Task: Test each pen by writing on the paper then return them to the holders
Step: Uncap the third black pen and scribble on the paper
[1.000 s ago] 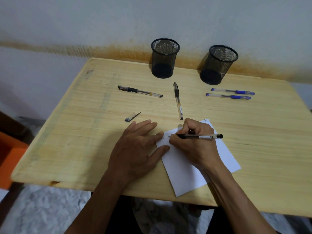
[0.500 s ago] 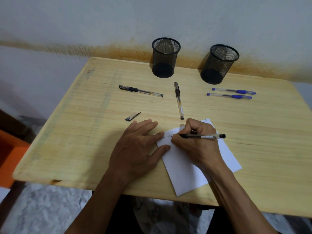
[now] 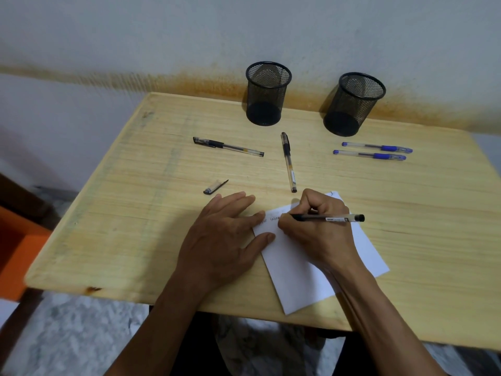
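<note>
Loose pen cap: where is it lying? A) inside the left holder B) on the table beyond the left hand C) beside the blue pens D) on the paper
B: the pen cap lies on bare table just beyond the left hand, apart from everything else.

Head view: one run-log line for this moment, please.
step: testing pen | right hand: grips pen, writing on paper | left hand: flat, steadying paper | holders: no pens visible

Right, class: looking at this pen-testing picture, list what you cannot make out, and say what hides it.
- Head view: the pen tip, hidden by the right hand.
- Head view: the writing on the paper, too small to read.
- Head view: the print on the pen's barrel, too small.
- Head view: the inside of the mesh holders, dark.
</note>
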The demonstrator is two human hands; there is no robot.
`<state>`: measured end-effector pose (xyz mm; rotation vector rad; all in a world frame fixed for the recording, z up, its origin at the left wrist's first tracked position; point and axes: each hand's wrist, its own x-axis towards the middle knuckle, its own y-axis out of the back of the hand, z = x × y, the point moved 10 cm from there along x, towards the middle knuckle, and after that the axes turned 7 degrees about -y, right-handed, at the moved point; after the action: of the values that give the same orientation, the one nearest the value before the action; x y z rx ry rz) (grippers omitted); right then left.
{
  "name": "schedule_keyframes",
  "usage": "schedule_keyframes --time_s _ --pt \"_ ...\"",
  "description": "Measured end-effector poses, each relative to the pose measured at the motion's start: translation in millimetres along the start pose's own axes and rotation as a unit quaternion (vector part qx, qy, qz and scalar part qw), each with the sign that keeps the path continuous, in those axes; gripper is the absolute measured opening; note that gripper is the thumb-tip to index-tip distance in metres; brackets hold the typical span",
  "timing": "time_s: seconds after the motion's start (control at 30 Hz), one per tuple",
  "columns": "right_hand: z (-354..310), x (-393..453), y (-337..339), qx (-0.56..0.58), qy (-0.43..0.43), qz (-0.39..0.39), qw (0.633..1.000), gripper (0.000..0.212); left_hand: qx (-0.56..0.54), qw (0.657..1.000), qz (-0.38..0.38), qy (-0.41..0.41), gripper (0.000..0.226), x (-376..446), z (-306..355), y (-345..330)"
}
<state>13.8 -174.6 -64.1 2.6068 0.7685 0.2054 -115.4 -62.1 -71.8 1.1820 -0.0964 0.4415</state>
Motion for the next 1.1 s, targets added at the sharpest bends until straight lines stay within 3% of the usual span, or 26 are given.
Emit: schedule_keyframes --time_s 0.1,0.4,0.67,0.8,0.9,1.0,1.1 --pt "0.7 0.2 0.3 0.008 -0.005 -0.001 1.0 0.026 -0.008 1.0 0.006 0.002 0.053 0.6 -0.2 1.1" --pt "7.0 2.4 13.6 0.222 -0.046 0.0 0.974 0.019 -0.003 0.999 0.043 -0.028 0.045 2.8 3.6 6.1" --pt "10.6 -2.0 16.9 0.229 -0.037 0.014 0.973 0.012 -0.003 0.997 0.074 -0.033 0.044 -2.4 -0.9 2.2" --pt "9.6 -4.4 19.5 0.237 -0.033 0.01 0.971 0.01 -0.039 0.996 0.075 0.018 0.044 -2.9 -2.1 9.4" --pt "9.3 -5.5 18.6 0.247 -0.036 0.006 0.968 0.011 -0.052 0.983 0.166 0.064 0.031 -6.5 -6.4 35.4" --pt "11.9 -3.9 16.8 0.263 -0.04 -0.005 0.964 0.014 0.024 0.96 0.243 0.136 0.024 -12.0 -16.9 62.0" --pt "12.9 -2.2 15.5 0.269 -0.038 -0.017 0.962 0.017 0.063 0.949 0.195 0.241 0.025 -8.4 -41.5 66.0"
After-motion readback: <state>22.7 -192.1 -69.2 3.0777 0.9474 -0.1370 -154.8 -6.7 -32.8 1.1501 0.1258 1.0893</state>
